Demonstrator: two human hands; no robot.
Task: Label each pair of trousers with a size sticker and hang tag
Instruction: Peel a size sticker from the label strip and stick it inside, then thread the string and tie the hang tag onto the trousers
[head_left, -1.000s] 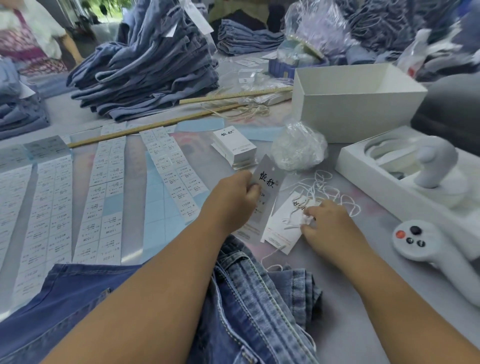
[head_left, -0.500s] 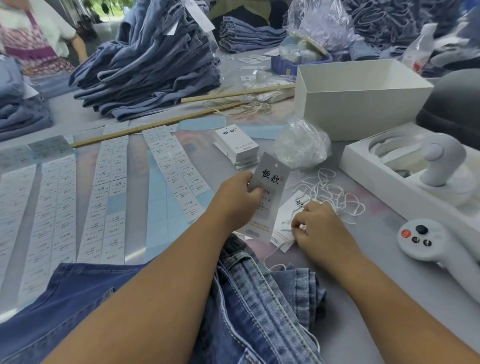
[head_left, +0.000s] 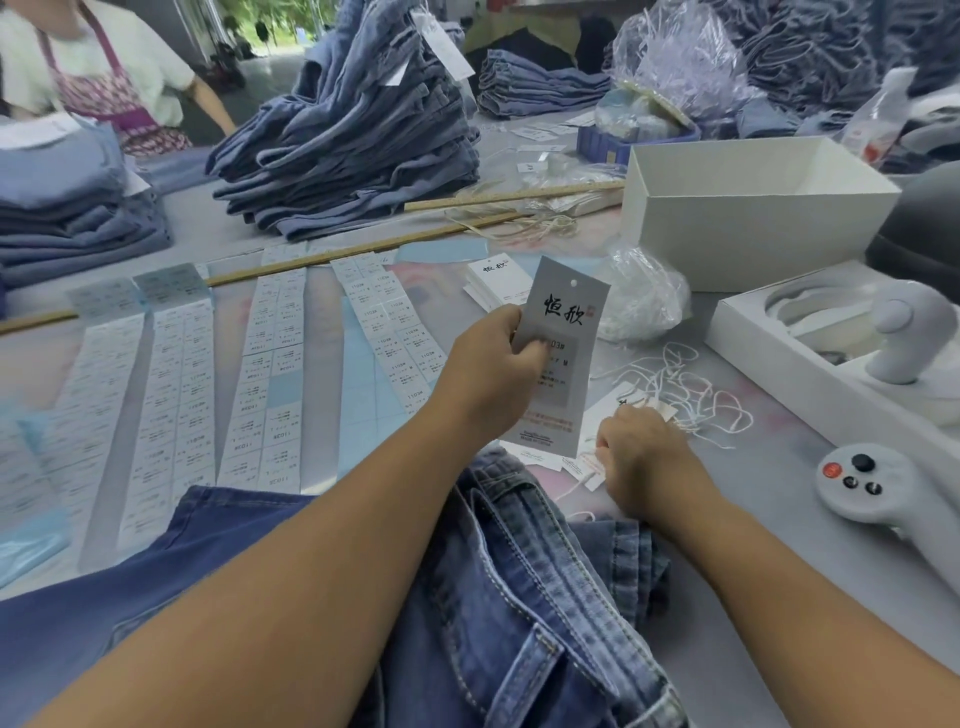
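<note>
Trousers (head_left: 519, 623) on bench (head_left: 810, 582), near edge | sticker sheets (head_left: 270, 384) left of hang tag (head_left: 558, 358) | left hand (head_left: 493, 374) fingers pinch tag, raised | right hand (head_left: 644, 462) right of tag, fingers curled on strings (head_left: 685, 395)
</note>
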